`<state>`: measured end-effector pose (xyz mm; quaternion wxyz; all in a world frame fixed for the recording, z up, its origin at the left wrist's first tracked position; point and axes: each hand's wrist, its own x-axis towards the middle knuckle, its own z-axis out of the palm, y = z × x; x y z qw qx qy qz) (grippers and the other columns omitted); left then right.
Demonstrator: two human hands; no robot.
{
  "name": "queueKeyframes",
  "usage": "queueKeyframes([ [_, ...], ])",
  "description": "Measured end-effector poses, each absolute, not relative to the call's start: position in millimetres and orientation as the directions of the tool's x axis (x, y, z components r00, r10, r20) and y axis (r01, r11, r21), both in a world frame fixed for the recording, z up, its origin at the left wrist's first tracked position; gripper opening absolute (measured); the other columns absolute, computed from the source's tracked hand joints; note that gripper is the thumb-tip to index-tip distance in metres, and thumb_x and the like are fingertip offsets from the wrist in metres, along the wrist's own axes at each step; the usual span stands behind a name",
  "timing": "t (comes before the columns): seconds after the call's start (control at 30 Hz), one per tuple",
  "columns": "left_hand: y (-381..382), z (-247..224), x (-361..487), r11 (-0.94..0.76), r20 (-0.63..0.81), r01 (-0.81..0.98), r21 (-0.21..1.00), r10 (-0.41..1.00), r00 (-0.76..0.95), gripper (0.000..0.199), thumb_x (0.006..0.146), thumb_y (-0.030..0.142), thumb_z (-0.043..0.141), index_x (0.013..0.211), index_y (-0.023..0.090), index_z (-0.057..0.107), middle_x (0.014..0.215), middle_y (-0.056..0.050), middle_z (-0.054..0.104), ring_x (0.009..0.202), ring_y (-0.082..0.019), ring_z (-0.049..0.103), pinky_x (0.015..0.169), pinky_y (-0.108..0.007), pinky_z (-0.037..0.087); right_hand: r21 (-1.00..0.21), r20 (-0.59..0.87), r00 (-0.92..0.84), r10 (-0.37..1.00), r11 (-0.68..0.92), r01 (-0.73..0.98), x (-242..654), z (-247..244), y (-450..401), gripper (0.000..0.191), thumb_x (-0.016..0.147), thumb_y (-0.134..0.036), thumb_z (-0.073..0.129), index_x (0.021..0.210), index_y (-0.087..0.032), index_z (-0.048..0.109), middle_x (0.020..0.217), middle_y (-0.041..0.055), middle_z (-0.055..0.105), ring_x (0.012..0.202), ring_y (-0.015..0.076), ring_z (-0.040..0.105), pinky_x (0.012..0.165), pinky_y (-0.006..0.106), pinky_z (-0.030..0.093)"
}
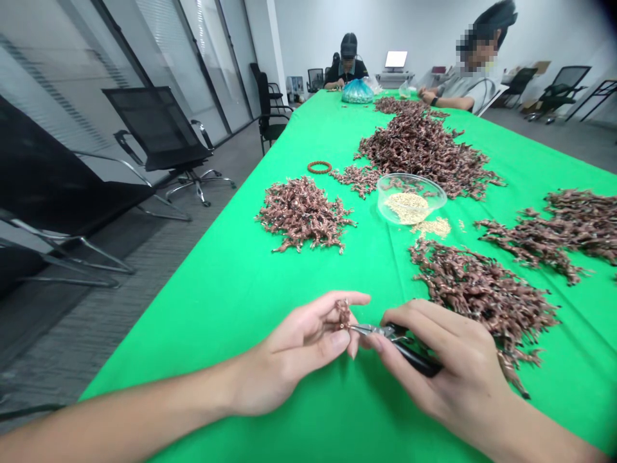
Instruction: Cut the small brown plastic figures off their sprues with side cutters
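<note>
My left hand [299, 355] pinches a small sprig of copper-coloured wire [343, 314] between thumb and fingers. My right hand [446, 363] grips black-handled pliers [402, 344], and their steel jaws [366, 330] reach the base of that sprig. Just beyond my right hand lies a large heap of similar copper-coloured sprigs [482, 289], close to my fingers but apart from them. Part of the pliers' handle is hidden by my right hand.
The green-covered table [193, 334] holds several more sprig heaps, a clear bowl of pale beads [409, 199], and a brown bead bracelet [319, 167]. Two co-workers [348, 64] sit at the far end. Black chairs [159, 128] stand along the left side.
</note>
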<state>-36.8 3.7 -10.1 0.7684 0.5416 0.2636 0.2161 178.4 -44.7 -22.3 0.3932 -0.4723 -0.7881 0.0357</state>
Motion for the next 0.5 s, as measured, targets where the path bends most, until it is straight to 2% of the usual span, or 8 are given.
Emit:
queueKeyframes([
  [0.3,1.3,-10.2,-38.0,0.293,-0.174,-0.016,0.956,0.609,0.774,0.045,0.099,0.025,0.051,0.143,0.025,0.043,0.096,-0.002,0.054,0.093,-0.014,0.05,0.087,-0.028,0.036,-0.424,0.58,-0.248,0.776,0.548,0.721,178.0,-23.1,-46.8,0.01,0.087,-0.024,0.066,0.091,-0.015,0.066,0.065,0.0008,0.057,0.056,0.012,0.052,0.053,0.026,0.037],
  [0.5,2.5,-12.1,-38.3,0.25,-0.155,-0.001,0.968,0.602,0.783,0.046,0.1,0.027,0.05,0.145,0.027,0.041,0.099,-0.003,0.054,0.093,-0.014,0.05,0.086,-0.029,0.037,-0.492,0.54,-0.218,0.813,0.515,0.702,176.0,-22.1,-47.9,0.013,0.088,-0.027,0.064,0.087,-0.015,0.066,0.061,-0.0016,0.057,0.05,0.0091,0.051,0.049,0.025,0.035],
])
